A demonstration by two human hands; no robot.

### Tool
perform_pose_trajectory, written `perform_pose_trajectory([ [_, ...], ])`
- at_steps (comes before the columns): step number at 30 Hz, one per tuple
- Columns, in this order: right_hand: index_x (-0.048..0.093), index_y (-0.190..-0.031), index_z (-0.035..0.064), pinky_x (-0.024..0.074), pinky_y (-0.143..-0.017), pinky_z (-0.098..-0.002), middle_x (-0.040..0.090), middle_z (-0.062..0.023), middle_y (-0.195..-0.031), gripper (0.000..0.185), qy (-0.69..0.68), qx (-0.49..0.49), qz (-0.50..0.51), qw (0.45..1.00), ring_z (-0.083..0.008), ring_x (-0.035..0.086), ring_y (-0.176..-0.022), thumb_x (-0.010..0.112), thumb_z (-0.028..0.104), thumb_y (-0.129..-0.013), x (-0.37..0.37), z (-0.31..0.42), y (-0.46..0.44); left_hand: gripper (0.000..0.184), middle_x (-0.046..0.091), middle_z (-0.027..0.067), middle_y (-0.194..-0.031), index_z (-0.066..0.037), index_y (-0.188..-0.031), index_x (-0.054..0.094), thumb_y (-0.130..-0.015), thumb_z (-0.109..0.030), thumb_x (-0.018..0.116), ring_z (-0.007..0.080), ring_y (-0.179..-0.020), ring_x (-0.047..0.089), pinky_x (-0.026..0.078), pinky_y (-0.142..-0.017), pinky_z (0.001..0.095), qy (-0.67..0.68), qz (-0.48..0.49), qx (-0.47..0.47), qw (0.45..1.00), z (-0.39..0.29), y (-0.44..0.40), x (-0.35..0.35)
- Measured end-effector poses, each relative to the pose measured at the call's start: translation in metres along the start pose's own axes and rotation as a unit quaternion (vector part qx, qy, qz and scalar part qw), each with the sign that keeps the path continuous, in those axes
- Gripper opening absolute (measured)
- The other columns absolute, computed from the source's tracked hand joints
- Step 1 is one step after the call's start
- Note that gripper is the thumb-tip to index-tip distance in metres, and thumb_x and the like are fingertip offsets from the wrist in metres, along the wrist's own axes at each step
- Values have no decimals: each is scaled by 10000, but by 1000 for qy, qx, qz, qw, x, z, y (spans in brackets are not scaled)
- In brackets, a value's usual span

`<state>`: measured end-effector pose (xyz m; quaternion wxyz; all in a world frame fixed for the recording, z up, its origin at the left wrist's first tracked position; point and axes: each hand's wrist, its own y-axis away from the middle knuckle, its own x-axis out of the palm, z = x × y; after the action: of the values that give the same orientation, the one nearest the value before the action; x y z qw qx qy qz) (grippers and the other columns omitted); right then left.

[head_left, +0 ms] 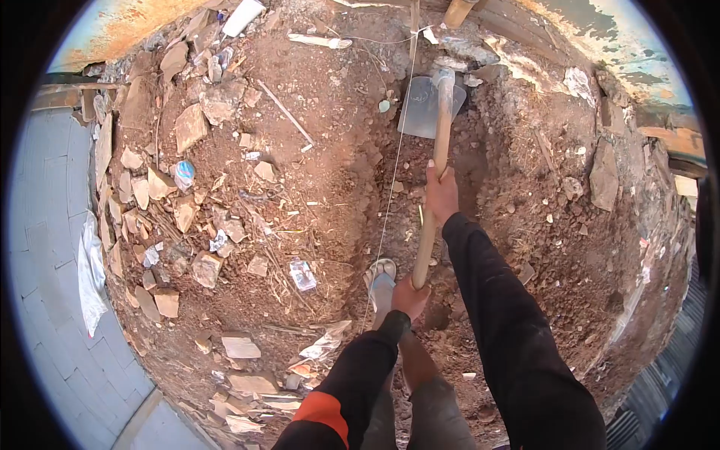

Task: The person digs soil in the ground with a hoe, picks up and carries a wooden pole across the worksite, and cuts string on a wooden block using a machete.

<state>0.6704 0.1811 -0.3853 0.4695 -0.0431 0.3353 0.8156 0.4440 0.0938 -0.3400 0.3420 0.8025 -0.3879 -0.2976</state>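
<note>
A hoe with a wide grey metal blade (426,109) and a long wooden handle (426,244) reaches forward over a shallow trench of reddish soil (471,169). My right hand (442,193) is wrapped round the middle of the handle. Nearer to me, my left hand (410,298) is closed round the handle's lower end. The blade is at the far end of the trench, beside pale stones. A thin white string (390,191) runs along the trench's left side and passes in front of the blade. My sandalled foot (382,276) stands below it, left of the handle.
Broken stones (192,127) and litter cover the ground at left, with a clear plastic cup (302,275) among them. Grey paving (49,225) borders the far left. A wooden stake (414,30) stands at the top; corrugated metal (660,382) lies at lower right.
</note>
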Motion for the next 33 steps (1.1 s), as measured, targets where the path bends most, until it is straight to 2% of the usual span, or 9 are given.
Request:
perform_pose_trajectory([
  [7, 510, -1075, -22, 502, -552, -390, 619, -145, -790, 416, 17, 101, 66, 993, -239, 631, -624, 554, 375, -960, 4, 43, 22, 349, 664, 246, -847, 22, -988, 615, -776, -249, 676, 411, -849, 657, 521, -740, 474, -3, 9, -7, 1000, -51, 55, -32],
  [15, 487, -1045, 42, 460, -437, -372, 527, -75, -723, 338, 47, 169, 74, 982, -176, 518, -518, 553, 365, -966, -3, -37, 90, 310, 655, 204, -747, 33, -957, 599, -772, -199, 687, 340, -726, 678, 520, -644, 417, -59, -6, 13, 998, -35, 147, -33],
  [20, 553, -992, 16, 475, -461, -357, 523, -52, -636, 255, 82, 221, 161, 959, -189, 562, -522, 570, 264, -935, 12, -58, 138, 186, 503, 9, -555, -30, -837, 549, -854, -172, 668, 114, -496, 549, 438, -453, 295, 121, 78, -159, 977, -22, 188, -41],
  [23, 601, -889, 28, 475, -463, -363, 541, -33, -592, 223, 140, 182, 238, 944, -193, 567, -495, 585, 248, -913, 11, -148, 163, 266, 628, 118, -690, -5, -910, 558, -852, -225, 695, 138, -512, 610, 467, -415, 312, 136, 164, -241, 947, -18, 211, -42],
  [25, 612, -853, 28, 475, -461, -368, 553, -32, -594, 231, 192, 119, 266, 937, -196, 560, -483, 598, 254, -901, 14, -169, 159, 280, 630, 94, -703, -26, -923, 557, -887, -279, 670, 126, -525, 601, 471, -433, 297, 182, 162, -236, 941, -12, 220, -33],
  [27, 599, -752, 24, 476, -463, -373, 552, -51, -589, 279, 56, 253, 179, 949, -199, 556, -476, 637, 276, -866, -2, -84, 175, 300, 633, 69, -716, -47, -936, 557, -921, -334, 644, 114, -538, 593, 476, -450, 281, 228, 158, -234, 932, -21, 220, -38],
  [30, 568, -692, 27, 476, -457, -385, 547, -69, -598, 317, 77, 224, 263, 935, -201, 551, -478, 669, 288, -840, -42, -53, 150, 396, 593, 33, -718, -45, -949, 536, -968, -440, 558, 118, -624, 613, 499, -544, 275, 293, 164, -231, 913, -48, 221, -54],
  [31, 594, -853, -46, 475, -439, -376, 600, -115, -658, 290, 76, 273, 255, 924, -208, 585, -501, 686, 229, -858, -51, -48, 142, 440, 620, 46, -744, -45, -981, 537, -976, -484, 516, 127, -647, 625, 509, -577, 281, 307, 141, -217, 916, -44, 219, -61],
  [33, 588, -849, -33, 463, -432, -365, 580, -93, -645, 276, 55, 292, 254, 921, -191, 569, -495, 689, 224, -861, -84, -22, 145, 489, 647, 60, -771, -44, -1014, 538, -984, -529, 474, 135, -669, 637, 519, -609, 287, 322, 121, -201, 917, -30, 216, -72],
])
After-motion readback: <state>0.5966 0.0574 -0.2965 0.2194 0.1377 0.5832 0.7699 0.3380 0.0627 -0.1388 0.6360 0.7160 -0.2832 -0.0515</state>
